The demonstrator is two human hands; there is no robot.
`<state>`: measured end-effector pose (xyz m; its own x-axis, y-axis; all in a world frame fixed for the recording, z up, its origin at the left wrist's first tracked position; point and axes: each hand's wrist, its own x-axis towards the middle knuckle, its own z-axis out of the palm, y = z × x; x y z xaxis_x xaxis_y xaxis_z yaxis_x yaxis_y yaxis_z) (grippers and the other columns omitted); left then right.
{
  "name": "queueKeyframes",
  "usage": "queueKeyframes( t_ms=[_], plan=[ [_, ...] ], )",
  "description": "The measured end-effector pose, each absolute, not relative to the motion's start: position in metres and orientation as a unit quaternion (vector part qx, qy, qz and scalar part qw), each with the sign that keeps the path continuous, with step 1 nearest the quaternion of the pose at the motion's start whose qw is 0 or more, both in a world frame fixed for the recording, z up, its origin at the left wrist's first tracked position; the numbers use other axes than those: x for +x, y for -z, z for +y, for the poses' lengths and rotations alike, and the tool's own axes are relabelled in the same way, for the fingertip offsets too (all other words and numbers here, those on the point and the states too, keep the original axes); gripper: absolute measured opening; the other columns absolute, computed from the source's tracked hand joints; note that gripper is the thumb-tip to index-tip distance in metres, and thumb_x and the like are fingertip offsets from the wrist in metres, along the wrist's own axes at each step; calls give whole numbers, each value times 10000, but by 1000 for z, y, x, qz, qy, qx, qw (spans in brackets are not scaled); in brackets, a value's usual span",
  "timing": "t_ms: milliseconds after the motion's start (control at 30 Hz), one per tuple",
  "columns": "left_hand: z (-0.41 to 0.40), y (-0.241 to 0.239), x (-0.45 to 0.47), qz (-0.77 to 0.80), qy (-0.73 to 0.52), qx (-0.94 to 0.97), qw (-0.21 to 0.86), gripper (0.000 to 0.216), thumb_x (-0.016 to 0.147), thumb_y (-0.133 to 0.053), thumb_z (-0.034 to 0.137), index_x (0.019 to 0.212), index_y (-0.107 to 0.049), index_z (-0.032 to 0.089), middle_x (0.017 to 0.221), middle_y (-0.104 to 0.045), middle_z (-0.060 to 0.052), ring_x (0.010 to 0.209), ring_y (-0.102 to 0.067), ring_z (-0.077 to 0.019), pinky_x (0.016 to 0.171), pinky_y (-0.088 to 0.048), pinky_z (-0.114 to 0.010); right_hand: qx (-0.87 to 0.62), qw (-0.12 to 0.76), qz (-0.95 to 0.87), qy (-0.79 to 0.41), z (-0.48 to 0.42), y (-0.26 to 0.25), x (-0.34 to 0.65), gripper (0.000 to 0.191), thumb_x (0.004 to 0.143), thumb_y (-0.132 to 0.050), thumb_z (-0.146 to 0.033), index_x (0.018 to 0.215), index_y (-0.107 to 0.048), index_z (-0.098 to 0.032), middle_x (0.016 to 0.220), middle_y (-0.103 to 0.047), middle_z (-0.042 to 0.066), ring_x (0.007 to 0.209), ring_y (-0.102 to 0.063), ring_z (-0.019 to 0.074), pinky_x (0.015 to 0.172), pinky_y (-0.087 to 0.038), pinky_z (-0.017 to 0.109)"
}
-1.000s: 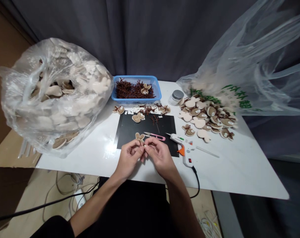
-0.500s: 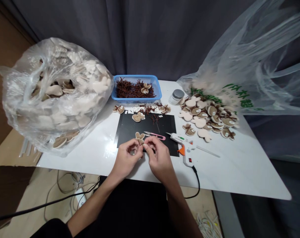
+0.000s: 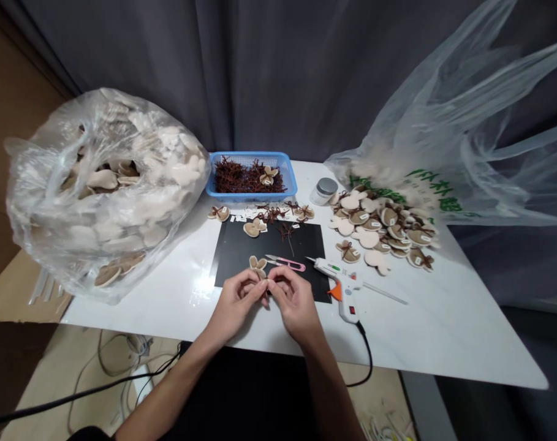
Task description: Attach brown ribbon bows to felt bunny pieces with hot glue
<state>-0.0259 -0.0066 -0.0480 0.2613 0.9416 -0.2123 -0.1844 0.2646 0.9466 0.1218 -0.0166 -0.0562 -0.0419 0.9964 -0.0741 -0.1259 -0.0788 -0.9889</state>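
My left hand [image 3: 236, 301] and my right hand [image 3: 293, 299] meet fingertip to fingertip over the near edge of a black mat [image 3: 269, 251]. Both pinch one small beige felt piece with two ear-like lobes [image 3: 258, 264] that pokes up between the fingers. Just beyond the hands lie pink-handled snips [image 3: 287, 263] on the mat. A white hot glue gun [image 3: 340, 282] with an orange trigger lies right of my right hand, its cord running off the table edge.
A large clear bag of beige felt shapes [image 3: 108, 184] fills the table's left. A blue basket of brown bows [image 3: 250, 174] stands at the back. A small jar [image 3: 324, 190], a pile of finished pieces [image 3: 383, 226] and a big loose plastic bag [image 3: 462, 141] lie right.
The view has tilted slightly, shifting everything lower in the frame. My hands stay pinched together on the felt piece, with only small finger movements.
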Motion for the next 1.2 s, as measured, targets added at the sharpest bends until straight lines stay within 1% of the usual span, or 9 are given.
queueKeyframes(
  t_ms=[133, 333, 467, 600, 733, 900, 1033, 1100, 1200],
  plan=[
    [-8, 52, -24, 435, -430, 417, 673, 430, 868, -837, 561, 825, -664, 169, 713, -660, -12, 689, -650, -164, 721, -511, -282, -483, 495, -480, -540, -17, 58, 120, 265, 984, -652, -452, 866, -599, -221, 755, -609, -11, 612, -599, 154, 585, -480, 274],
    [-9, 58, -19, 420, -449, 375, 694, 418, 914, -799, 528, 757, -657, 168, 713, -611, -11, 709, -590, -157, 735, -469, -278, -521, 452, -518, -506, -14, 52, 119, 255, 1033, -559, -440, 888, -581, -232, 691, -611, -5, 624, -609, 188, 604, -480, 294],
    [-7, 58, -21, 419, -461, 367, 690, 430, 900, -809, 542, 742, -653, 173, 708, -607, -13, 699, -578, -160, 723, -456, -284, -527, 433, -551, -480, -12, 44, 117, 201, 1038, -511, -354, 879, -566, -244, 681, -608, -8, 615, -616, 196, 597, -469, 295],
    [-7, 58, -22, 417, -464, 370, 689, 446, 892, -816, 545, 720, -629, 178, 692, -600, -10, 693, -568, -161, 722, -445, -285, -543, 434, -599, -396, -12, 39, 114, 210, 1038, -466, -246, 852, -564, -247, 707, -602, -3, 622, -590, 187, 610, -436, 293],
    [-11, 59, -22, 408, -468, 350, 701, 438, 891, -822, 527, 721, -618, 179, 691, -585, -5, 684, -547, -154, 712, -429, -283, -553, 424, -635, -333, -15, 42, 114, 226, 1027, -433, -174, 846, -546, -249, 773, -622, 17, 685, -592, 198, 648, -424, 299],
    [-15, 63, -24, 419, -452, 350, 706, 429, 905, -811, 508, 713, -610, 182, 682, -605, -10, 684, -550, -159, 711, -413, -286, -566, 419, -648, -289, -21, 49, 112, 236, 1012, -420, -133, 830, -503, -259, 801, -613, 30, 757, -591, 219, 675, -413, 309],
    [-18, 68, -31, 426, -434, 362, 706, 423, 921, -792, 511, 714, -625, 182, 667, -619, -15, 674, -548, -163, 707, -409, -288, -565, 422, -646, -292, -26, 52, 107, 253, 1007, -419, -128, 804, -487, -262, 810, -616, 36, 774, -589, 224, 689, -417, 318],
    [-19, 68, -34, 430, -431, 369, 702, 424, 924, -784, 524, 721, -642, 179, 671, -624, -18, 673, -550, -164, 704, -408, -287, -563, 428, -638, -305, -28, 52, 106, 239, 1006, -434, -146, 809, -511, -258, 818, -626, 37, 777, -599, 221, 701, -434, 318],
    [-22, 62, -38, 437, -424, 389, 692, 431, 929, -772, 530, 712, -658, 175, 671, -632, -26, 672, -552, -166, 704, -408, -288, -555, 429, -603, -380, -29, 50, 109, 181, 1010, -511, -222, 847, -586, -247, 806, -648, 26, 733, -617, 205, 701, -465, 312]
  ],
)
